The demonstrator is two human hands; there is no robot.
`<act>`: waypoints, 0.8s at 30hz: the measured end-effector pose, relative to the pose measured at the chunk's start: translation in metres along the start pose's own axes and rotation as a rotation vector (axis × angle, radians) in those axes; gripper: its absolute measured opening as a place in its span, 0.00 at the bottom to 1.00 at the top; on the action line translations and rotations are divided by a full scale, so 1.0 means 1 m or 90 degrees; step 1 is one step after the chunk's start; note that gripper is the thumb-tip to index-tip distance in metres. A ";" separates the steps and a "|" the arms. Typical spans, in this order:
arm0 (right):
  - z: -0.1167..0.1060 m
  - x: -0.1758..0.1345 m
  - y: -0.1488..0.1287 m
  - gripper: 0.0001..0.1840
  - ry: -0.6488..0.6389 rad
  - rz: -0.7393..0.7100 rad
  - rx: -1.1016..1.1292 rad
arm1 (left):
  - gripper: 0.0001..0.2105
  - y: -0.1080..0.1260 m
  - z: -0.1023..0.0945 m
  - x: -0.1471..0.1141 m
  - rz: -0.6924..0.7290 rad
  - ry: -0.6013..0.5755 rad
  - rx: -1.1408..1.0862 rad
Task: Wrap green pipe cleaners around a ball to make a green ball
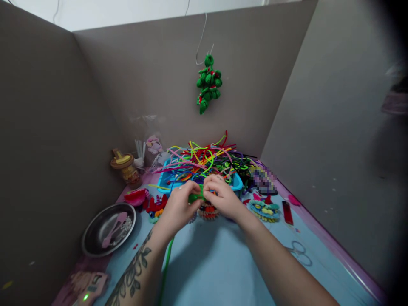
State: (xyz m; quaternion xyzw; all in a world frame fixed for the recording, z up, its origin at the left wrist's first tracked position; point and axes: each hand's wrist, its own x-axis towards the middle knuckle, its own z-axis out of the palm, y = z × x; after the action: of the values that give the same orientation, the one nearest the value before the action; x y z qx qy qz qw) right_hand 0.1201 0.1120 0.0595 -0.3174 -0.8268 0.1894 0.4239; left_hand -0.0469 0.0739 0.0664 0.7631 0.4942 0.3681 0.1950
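Note:
Above the middle of the table, my left hand (184, 205) and my right hand (222, 196) meet around a small piece of bright green pipe cleaner (196, 194). Fingers of both hands are closed on it, the left from one side and the right from the other. A long green pipe cleaner strand (166, 265) trails down past my left wrist; whether it joins the held piece is hidden. Just under my hands lies a brown and orange fuzzy piece (208, 211), partly covered by them.
Behind my hands, a blue tray (237, 182) overflows with coloured pipe cleaners (204, 157). Fuzzy figures (264, 209) lie on both sides. Scissors (299, 253) lie right; a metal bowl (84, 242) with beads and a jar (126, 170) stand left. Grey panels (159, 76) enclose the table.

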 end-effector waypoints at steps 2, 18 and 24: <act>0.000 0.000 0.002 0.10 -0.003 0.020 -0.006 | 0.10 0.001 -0.001 0.000 0.005 0.000 0.013; 0.004 -0.008 -0.004 0.08 0.087 -0.247 -0.294 | 0.09 0.005 -0.010 -0.001 -0.046 0.016 -0.030; 0.005 -0.008 0.003 0.07 0.071 -0.205 -0.252 | 0.08 0.005 -0.011 -0.001 -0.046 -0.001 -0.041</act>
State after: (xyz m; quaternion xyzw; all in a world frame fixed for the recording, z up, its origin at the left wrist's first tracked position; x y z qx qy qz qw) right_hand 0.1199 0.1085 0.0505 -0.2686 -0.8629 -0.0637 0.4233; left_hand -0.0523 0.0701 0.0764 0.7383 0.5094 0.3759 0.2326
